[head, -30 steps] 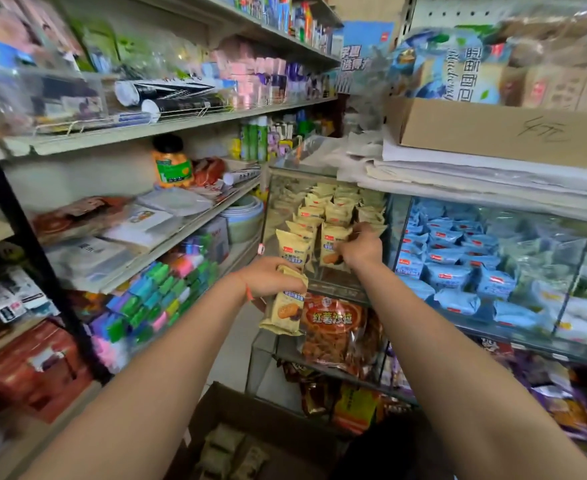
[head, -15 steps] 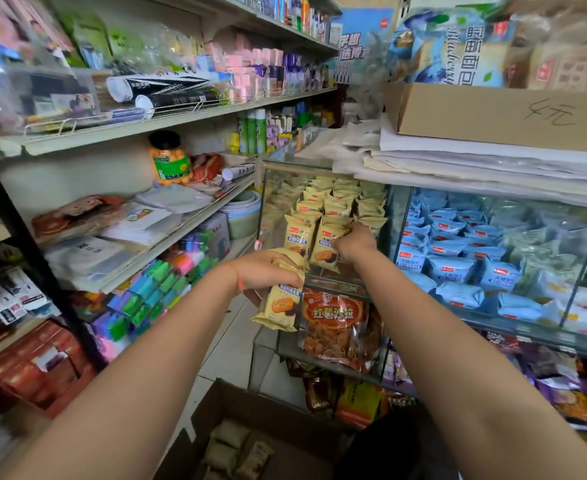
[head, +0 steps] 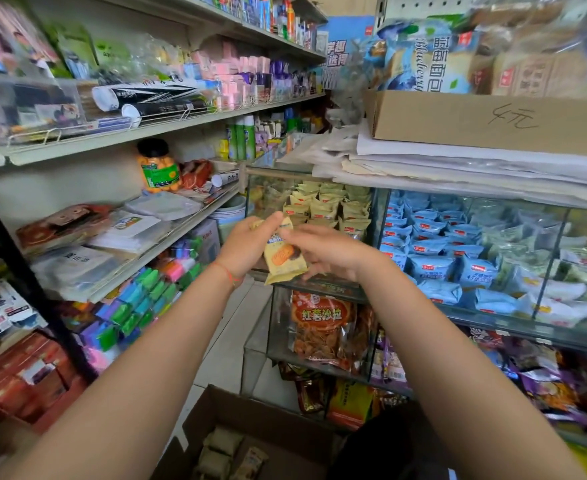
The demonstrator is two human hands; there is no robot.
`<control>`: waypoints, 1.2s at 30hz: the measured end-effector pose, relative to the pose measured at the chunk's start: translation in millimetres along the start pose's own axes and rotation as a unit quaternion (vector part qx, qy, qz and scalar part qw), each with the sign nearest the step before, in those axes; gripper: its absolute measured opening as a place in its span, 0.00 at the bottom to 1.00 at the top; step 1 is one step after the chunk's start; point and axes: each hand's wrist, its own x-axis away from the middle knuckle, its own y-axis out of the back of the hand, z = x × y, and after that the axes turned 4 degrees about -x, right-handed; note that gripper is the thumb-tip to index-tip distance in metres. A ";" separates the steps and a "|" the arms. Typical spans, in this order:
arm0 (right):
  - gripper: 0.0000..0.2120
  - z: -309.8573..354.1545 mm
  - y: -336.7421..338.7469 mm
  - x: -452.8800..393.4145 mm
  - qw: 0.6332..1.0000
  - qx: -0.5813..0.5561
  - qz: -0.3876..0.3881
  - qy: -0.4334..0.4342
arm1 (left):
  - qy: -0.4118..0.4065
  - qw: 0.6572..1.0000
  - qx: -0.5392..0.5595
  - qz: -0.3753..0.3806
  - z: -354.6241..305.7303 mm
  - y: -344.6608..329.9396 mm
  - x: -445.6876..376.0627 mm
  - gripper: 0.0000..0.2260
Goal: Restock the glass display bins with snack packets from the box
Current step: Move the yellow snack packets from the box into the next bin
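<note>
My left hand (head: 247,247) grips a small stack of yellow snack packets (head: 282,258) in front of the glass display bin (head: 268,192). My right hand (head: 326,251) touches the front packet with its fingers on the packet's right side. Both hands sit just before the bin's front edge. Inside the bin stand rows of the same yellow packets (head: 330,209). The open cardboard box (head: 268,431) lies on the floor below my arms, with a few packets (head: 222,452) left in it.
A neighbouring glass bin (head: 559,237) on the right holds blue packets (head: 434,268). Lower glass bins hold orange snack bags (head: 323,327). Shelves with goods line the left side (head: 139,237). A cardboard box (head: 486,119) and stacked sheets lie on top of the bins.
My right hand drew back out of the yellow-packet bin and came to the packets in my left hand. My left hand rose slightly toward the bin's front.
</note>
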 end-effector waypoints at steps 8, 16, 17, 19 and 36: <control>0.22 -7.3 11.9 -5.5 0.975 -0.001 -0.220 0.041 | -0.090 0.961 -0.218 -0.147 -7.2 -7.8 3.3 0.12; 0.21 -31.6 16.5 -21.8 0.943 0.048 -0.329 0.029 | -0.090 0.872 -0.481 0.023 8.9 -13.6 6.1 0.15; 0.22 -35.1 16.3 -24.4 0.943 0.056 -0.328 0.017 | -0.093 0.867 -0.489 0.017 8.9 -14.8 4.6 0.15; 0.22 -43.6 16.6 -30.8 0.951 0.087 -0.296 -0.032 | -0.097 0.855 -0.509 0.013 9.8 -15.5 0.8 0.16; 0.34 -39.6 14.5 -37.6 0.918 0.240 -0.298 -0.101 | -0.072 0.850 -0.507 0.121 17.3 -26.5 -44.2 0.15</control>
